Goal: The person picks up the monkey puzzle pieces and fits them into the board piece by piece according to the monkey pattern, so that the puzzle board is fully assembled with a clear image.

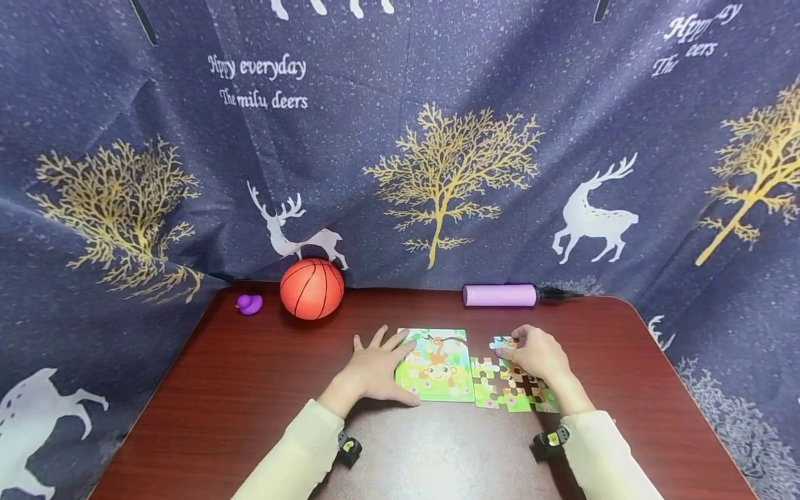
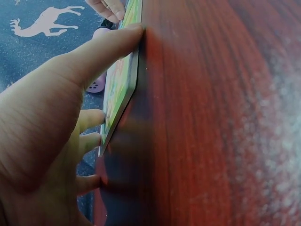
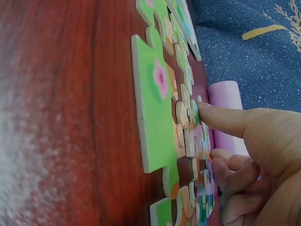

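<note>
On the left side of the flat, rectangular, glossy monkey-picture board [image 1: 439,389]: left hand [image 1: 378,371], fingers straight and spread wide, thumb at the near edge, two fingertips over the far-left part. Not curled round anything.

Just right of the board: flat, multicoloured jigsaw pieces [image 1: 517,401] with green lower parts, partly joined, dark tabletop showing through gaps. Right hand [image 1: 542,355] is over their far side, thumb and index apart, other fingers bent. Thumb tip touches a piece; can't tell if it's actually pinched.

Behind the board, off to the left: orange ball with black seams [image 1: 312,289]; farther left, small purple duck figure [image 1: 250,304]. Behind it and to the right: purple cylindrical pump [image 1: 500,295] with black nozzle, lying on its side.

Under the board: reddish-brown wood-grain table [image 1: 250,389]. Well behind it: dark blue fabric curtain [image 1: 350,160], white deer and gold trees printed on.
</note>
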The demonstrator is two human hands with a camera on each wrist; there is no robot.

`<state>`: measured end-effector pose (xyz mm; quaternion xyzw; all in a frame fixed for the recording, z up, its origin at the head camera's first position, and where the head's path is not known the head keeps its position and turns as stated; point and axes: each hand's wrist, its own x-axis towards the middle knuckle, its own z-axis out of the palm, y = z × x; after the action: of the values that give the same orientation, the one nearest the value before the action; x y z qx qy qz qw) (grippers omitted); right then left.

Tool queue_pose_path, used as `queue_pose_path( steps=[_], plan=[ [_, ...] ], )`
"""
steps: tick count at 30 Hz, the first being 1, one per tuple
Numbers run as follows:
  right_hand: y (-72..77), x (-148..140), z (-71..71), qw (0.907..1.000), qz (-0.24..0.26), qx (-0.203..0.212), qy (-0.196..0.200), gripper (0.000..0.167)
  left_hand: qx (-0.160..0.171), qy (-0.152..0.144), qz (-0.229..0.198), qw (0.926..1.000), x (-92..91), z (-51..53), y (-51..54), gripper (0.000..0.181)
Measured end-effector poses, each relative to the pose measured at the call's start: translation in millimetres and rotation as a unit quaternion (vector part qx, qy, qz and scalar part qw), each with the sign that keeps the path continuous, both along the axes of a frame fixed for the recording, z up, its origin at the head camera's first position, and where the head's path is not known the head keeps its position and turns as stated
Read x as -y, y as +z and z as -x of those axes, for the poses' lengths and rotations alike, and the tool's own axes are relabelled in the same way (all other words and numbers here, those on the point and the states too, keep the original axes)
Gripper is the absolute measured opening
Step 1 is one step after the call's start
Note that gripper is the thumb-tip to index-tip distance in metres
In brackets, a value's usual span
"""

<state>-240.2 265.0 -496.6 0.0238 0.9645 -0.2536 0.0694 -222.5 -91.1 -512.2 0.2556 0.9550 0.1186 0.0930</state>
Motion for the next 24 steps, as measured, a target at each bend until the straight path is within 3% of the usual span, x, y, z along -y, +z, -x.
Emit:
queue_pose_path(
  steps=[5,14,24],
  plan=[
    [-2.1,1.4,1.7,0.9999,-0.006,-0.008,-0.005,0.066,-0.001,0.001,0.0,1.0,-0.6,-1.0,0.1,0.115],
    [-6.1,3.8,0.3,0.9974,-0.035,-0.063,-0.01,0.063,-0.001,0.002,-0.002,1.0,-0.7,-1.1,1.7,0.114],
    [-3.0,5.0,-2.2,0.9971,-0.039,-0.063,-0.016,0.062,0.002,0.001,0.0,1.0,0.4,-0.2,-2.7,0.115]
  ],
)
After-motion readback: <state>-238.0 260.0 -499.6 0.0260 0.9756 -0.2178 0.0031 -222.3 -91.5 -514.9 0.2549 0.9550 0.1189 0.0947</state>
